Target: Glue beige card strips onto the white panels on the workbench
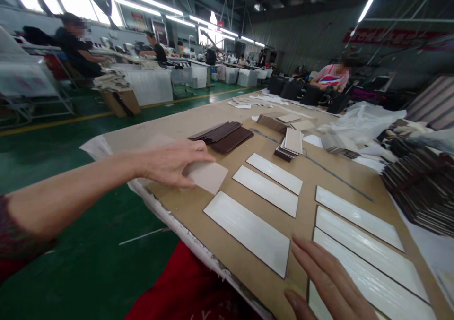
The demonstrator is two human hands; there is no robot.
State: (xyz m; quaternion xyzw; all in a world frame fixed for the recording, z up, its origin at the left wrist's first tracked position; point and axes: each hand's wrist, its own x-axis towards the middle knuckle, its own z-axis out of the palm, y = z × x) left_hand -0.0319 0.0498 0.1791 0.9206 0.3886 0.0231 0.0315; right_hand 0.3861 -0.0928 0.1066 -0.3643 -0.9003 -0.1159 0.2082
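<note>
My left hand (170,161) reaches across the left edge of the brown cardboard worktop (312,168) and rests on a beige square piece (209,176), fingers curled over its near edge. My right hand (326,277) lies flat at the bottom, fingers stretched out over the lowest of several glossy white strips (372,258). Three more white strips (248,230) lie side by side between my hands.
A fanned pile of dark brown pieces (227,135) sits beyond my left hand, a smaller stack with a beige top (291,145) to its right. Dark stacks (422,187) and clear plastic (365,119) crowd the right side. Other people work at far tables.
</note>
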